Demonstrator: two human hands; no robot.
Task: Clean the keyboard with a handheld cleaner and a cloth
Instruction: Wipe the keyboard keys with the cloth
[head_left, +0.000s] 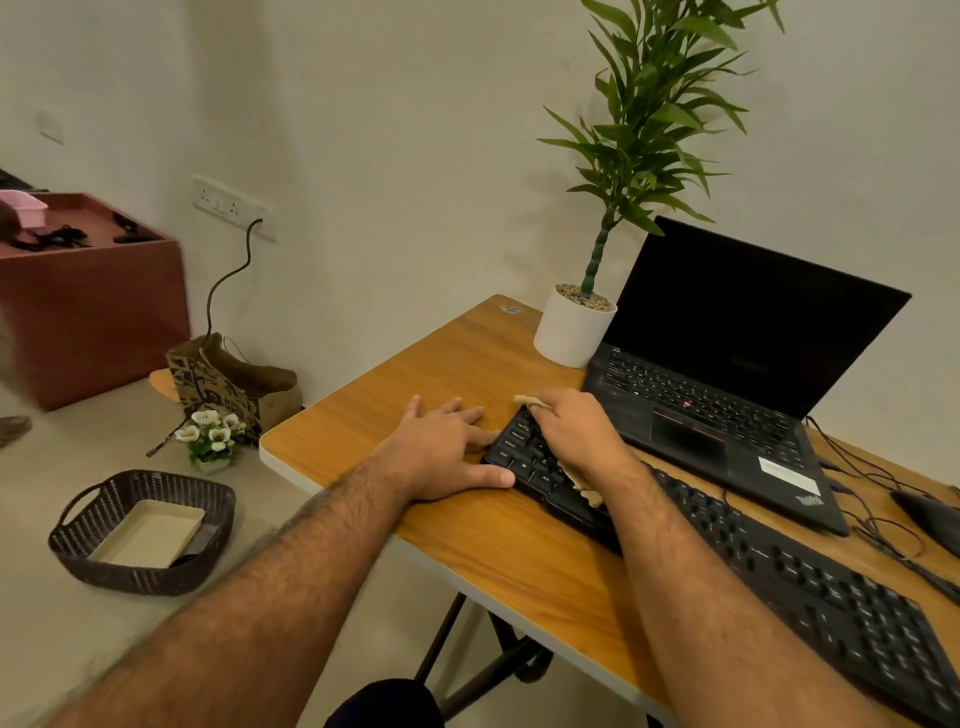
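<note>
Wiping the left end of the black keyboard, laid across the wooden desk. Right hand curled over the beige cloth, pressing it on the keys; left hand flat and spread, fingertips bracing the keyboard's left edge. Better done in short strokes along the rows, with that brace held. Handheld cleaner not visible, perhaps out of view. Little room far: laptop close behind, plant pot near. Bare desk to the left; near edge close.
</note>
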